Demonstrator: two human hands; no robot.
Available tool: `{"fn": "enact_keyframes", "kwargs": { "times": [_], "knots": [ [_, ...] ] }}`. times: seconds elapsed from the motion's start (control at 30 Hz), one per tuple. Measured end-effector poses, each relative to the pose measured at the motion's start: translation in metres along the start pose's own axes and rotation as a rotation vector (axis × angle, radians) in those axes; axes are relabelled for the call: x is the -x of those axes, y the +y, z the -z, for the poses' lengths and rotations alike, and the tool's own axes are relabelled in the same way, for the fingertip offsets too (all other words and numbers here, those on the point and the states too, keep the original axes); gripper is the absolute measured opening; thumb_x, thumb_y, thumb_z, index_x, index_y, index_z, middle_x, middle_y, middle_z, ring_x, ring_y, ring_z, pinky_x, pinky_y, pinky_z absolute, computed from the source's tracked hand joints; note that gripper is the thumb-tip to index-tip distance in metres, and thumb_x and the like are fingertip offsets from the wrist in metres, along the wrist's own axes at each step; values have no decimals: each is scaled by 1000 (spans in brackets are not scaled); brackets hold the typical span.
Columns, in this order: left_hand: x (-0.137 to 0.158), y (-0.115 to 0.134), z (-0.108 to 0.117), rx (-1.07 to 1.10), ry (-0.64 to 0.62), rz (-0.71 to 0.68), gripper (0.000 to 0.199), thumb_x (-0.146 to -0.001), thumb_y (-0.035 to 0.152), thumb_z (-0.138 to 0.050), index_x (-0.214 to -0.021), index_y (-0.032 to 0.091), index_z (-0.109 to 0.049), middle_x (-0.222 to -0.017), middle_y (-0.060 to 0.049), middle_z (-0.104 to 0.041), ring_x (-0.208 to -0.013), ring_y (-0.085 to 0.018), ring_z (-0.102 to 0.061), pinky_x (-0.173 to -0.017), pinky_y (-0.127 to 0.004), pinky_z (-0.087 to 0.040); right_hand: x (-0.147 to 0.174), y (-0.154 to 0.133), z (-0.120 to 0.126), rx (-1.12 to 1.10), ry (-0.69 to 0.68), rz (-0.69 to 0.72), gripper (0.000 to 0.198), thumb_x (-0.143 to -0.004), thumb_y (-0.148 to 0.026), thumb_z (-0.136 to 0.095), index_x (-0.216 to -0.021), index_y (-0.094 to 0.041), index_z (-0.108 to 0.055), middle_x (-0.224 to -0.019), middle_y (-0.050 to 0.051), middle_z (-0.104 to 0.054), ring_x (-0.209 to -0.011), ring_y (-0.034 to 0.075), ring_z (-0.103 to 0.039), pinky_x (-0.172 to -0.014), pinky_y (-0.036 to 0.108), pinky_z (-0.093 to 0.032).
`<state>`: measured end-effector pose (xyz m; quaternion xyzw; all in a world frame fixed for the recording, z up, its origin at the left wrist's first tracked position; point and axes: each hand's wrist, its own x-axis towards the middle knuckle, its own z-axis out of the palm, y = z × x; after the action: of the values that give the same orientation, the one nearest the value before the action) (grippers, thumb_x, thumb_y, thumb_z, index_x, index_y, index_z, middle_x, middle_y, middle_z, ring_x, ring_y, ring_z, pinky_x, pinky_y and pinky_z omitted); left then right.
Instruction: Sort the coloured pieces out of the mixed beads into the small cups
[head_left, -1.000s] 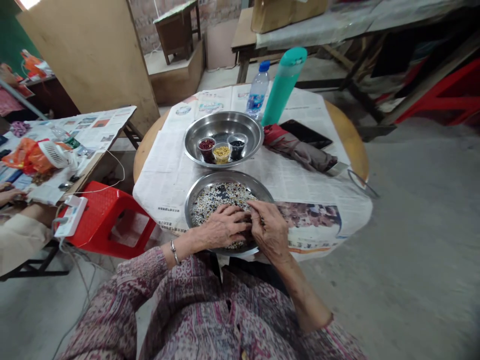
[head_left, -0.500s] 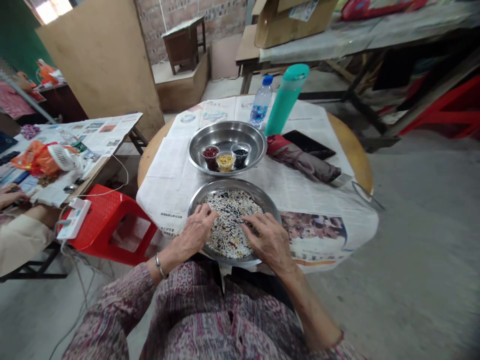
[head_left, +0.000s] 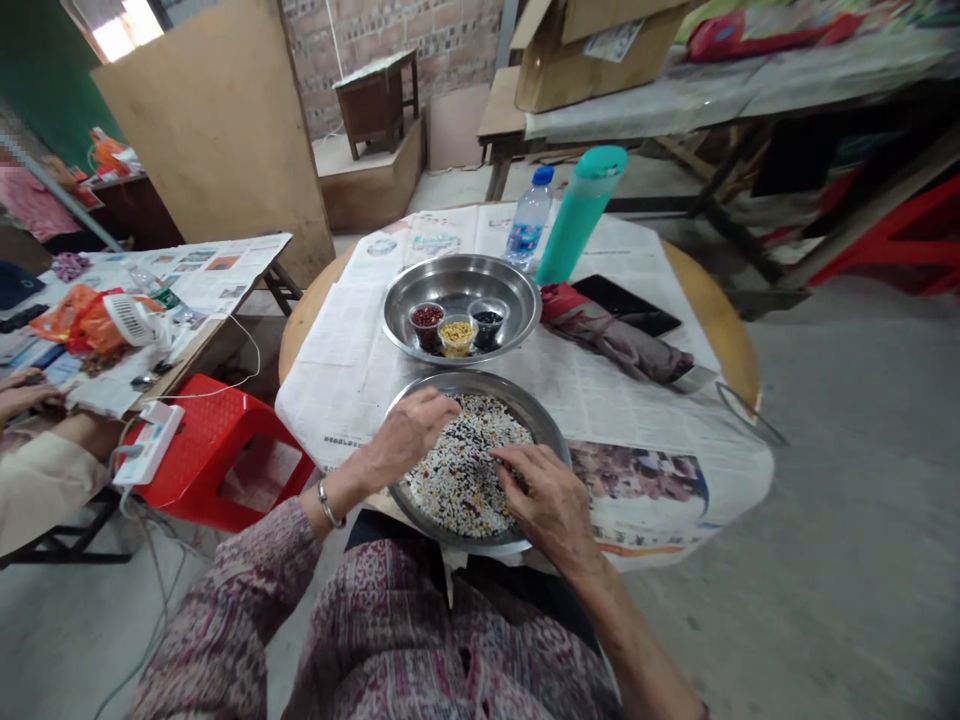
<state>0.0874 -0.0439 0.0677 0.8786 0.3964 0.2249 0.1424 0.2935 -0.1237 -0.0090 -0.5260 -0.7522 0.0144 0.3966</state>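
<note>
A steel basin (head_left: 541, 408) in front of me holds mixed grains and beans (head_left: 461, 475), mostly white and black with yellow and dark red bits. My left hand (head_left: 411, 432) hovers over its left side, fingertips pinched together; whatever they hold is too small to see. At the right side, my right hand (head_left: 546, 498) rests low over the grains with thumb and fingers drawn together, their tips partly hidden. Just beyond, a second steel basin (head_left: 435, 278) contains clear cups of red beans (head_left: 427, 317), yellow beans (head_left: 457, 334) and black beans (head_left: 488, 317).
Newspaper (head_left: 330, 350) covers the round table. Behind the basins stand a water bottle (head_left: 528, 222) and a teal bottle (head_left: 583, 215). A folded umbrella (head_left: 615, 340) and dark tablet (head_left: 626, 304) lie right. A red stool (head_left: 217, 450) with a power strip (head_left: 152, 443) stands left, near another person's hand (head_left: 28, 392).
My left hand has lifted off the grains and moved up and slightly right. My right hand stays at the grains on the right side. The view has tilted slightly.
</note>
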Motion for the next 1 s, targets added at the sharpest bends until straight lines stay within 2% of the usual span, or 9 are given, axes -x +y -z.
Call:
{"fn": "enact_keyframes", "kwargs": {
  "times": [0.07, 0.13, 0.27, 0.4, 0.6, 0.73, 0.87, 1.0],
  "knots": [
    [-25, -14, 14, -36, 103, 46, 21, -103, 23, -48, -103, 18, -68, -98, -6, -70, -88, -16, -65, -85, -35, -57, 0, 0, 1, 5, 3, 9, 17, -94, -18, -53, -102, -22, -67, -95, 4, -74, -90, 22, -66, -82, 36, -52],
    [-51, -29, 26, -115, 148, 110, 20, -102, 22, -50, -104, 18, -69, -99, -5, -71, -88, -15, -64, -87, -35, -54, -1, -1, 1, 3, 4, 9, 15, -94, -19, -54, -102, -22, -67, -94, 3, -74, -88, 21, -67, -81, 35, -52],
    [-95, -56, 39, -347, 137, 284, 18, -98, 22, -56, -99, 22, -74, -104, -5, -72, -103, -21, -61, -94, -39, -46, 0, -1, 1, -4, 1, -4, 15, -95, -19, -54, -102, -22, -67, -94, 3, -74, -88, 20, -68, -82, 35, -52],
    [-119, -70, 35, -441, 75, 349, 17, -95, 23, -59, -101, 23, -75, -109, -7, -71, -110, -26, -54, -97, -44, -39, 1, 0, -1, -8, 1, -19, 16, -96, -20, -53, -103, -22, -67, -94, 3, -74, -88, 20, -68, -83, 35, -51],
    [-132, -78, 27, -445, -8, 353, 20, -94, 16, -55, -96, 21, -74, -103, -8, -69, -111, -27, -51, -100, -47, -35, 1, 0, 0, -4, -1, -34, 16, -95, -19, -53, -102, -22, -67, -94, 3, -75, -88, 21, -68, -81, 35, -51],
    [-136, -81, 23, -428, 24, 332, 20, -94, 15, -54, -94, 19, -73, -100, -8, -68, -110, -26, -52, -103, -46, -34, 0, -1, -1, -7, 12, -32, 17, -95, -20, -53, -102, -23, -68, -94, 4, -75, -87, 21, -69, -81, 35, -52],
    [-136, -78, 24, -400, 79, 320, 21, -97, 14, -52, -94, 19, -71, -101, -8, -68, -104, -23, -55, -99, -42, -40, 1, -1, -1, -4, 16, -45, 17, -95, -21, -53, -101, -23, -69, -92, 4, -76, -86, 21, -69, -80, 35, -52],
    [-115, -58, 29, -279, 135, 184, 21, -103, 17, -47, -106, 12, -67, -106, -10, -66, -103, -19, -56, -99, -38, -44, 1, -2, 0, -8, 5, -63, 16, -94, -21, -55, -101, -22, -69, -93, 4, -76, -87, 21, -69, -80, 35, -52]
  ]
}}
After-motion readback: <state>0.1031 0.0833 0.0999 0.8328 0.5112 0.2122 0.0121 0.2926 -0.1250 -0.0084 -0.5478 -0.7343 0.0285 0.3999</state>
